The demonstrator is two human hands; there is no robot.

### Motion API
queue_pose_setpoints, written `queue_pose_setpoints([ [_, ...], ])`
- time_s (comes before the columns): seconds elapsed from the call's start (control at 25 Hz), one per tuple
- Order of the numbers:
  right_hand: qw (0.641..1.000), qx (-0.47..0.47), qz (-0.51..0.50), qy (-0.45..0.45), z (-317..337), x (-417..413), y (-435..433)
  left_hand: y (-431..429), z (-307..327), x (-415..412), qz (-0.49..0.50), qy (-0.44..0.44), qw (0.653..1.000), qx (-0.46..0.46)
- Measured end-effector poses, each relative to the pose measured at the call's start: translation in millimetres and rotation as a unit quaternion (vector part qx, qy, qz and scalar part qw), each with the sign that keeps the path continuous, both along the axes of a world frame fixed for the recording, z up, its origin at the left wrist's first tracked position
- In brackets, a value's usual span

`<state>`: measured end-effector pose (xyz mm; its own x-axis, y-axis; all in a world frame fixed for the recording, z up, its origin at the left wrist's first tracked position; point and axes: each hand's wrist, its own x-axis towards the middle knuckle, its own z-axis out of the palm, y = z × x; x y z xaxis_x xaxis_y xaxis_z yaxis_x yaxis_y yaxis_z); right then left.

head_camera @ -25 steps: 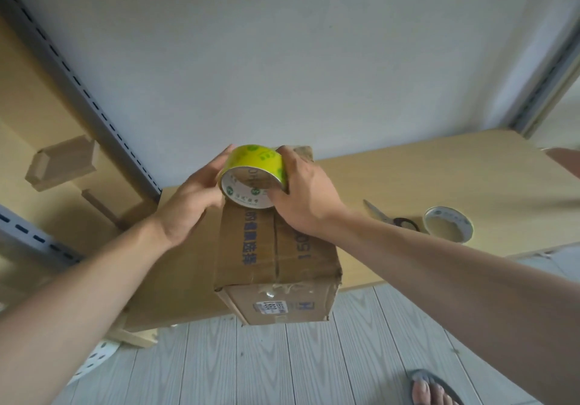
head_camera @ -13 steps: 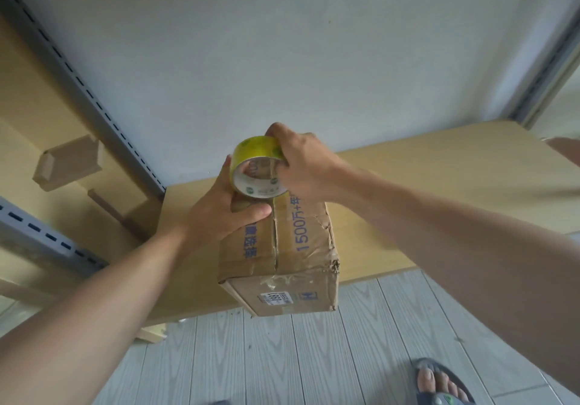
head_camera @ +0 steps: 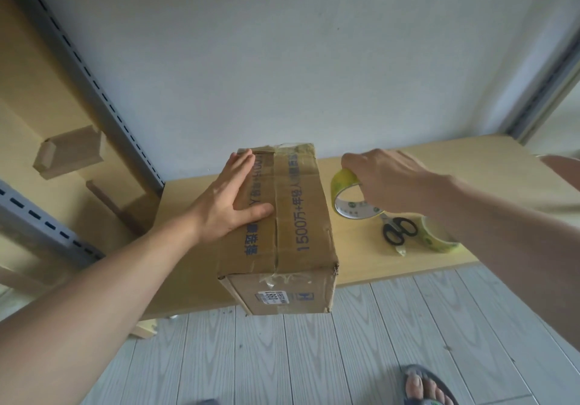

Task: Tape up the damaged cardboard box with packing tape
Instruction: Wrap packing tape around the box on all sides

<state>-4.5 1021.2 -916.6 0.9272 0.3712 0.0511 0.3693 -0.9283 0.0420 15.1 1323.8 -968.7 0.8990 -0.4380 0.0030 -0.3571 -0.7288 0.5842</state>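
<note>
A pale wooden table (head_camera: 354, 257) stands against a plain white wall (head_camera: 282, 59), and grey plank flooring (head_camera: 282, 357) runs below its front edge. Slotted metal rails (head_camera: 94, 84) slope down the wall well out past the little-finger side of the left hand (head_camera: 229, 197), with a small wooden block (head_camera: 70, 150) fixed to the tan panel beyond them. A sandalled foot (head_camera: 423, 385) shows on the floor, far below the right wrist.

The cardboard box (head_camera: 301, 216) lies lengthwise on the table, its near end jutting over the table's edge. Old tape runs along its centre seam, and its corners are scuffed and torn.

The left hand lies flat on the box top, fingers straight and released, pressing the left flap. Its fingertips reach almost to the box's far edge, and the thumb spreads sideways, its tip just short of the seam.

The right hand (head_camera: 386, 178) hangs beside the box's right wall, apart from it. Its fingers curl over the top of a yellow-green tape roll (head_camera: 348, 197), grasping it upright; whether the roll touches the table is not clear. Just past that roll, on the side away from the box, lie black-handled scissors (head_camera: 398, 230), and a second tape roll (head_camera: 439, 238) sits under the right forearm.
</note>
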Motion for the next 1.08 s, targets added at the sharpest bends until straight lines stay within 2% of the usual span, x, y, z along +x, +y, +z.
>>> queue_pose_setpoints([
  [0.28,0.998,0.056,-0.022,0.032,-34,-3,1,2,7,-2,-0.011,0.007,0.999,0.036],
  [0.36,0.994,0.095,-0.027,0.047,-43,-3,4,-7,27,-4,0.004,0.013,0.991,0.136],
  [0.44,0.993,0.101,-0.02,0.049,-47,2,5,-37,48,-8,0.058,0.055,0.965,0.248],
  [0.56,0.994,0.087,-0.028,0.059,-47,6,5,-99,52,-23,0.142,0.086,0.937,0.306],
  [0.88,0.993,0.078,-0.047,0.07,-53,4,-13,-155,43,-25,0.161,0.065,0.935,0.309],
  [1.08,0.99,0.113,-0.05,0.07,-52,3,0,-137,37,-23,0.17,0.059,0.943,0.282],
])
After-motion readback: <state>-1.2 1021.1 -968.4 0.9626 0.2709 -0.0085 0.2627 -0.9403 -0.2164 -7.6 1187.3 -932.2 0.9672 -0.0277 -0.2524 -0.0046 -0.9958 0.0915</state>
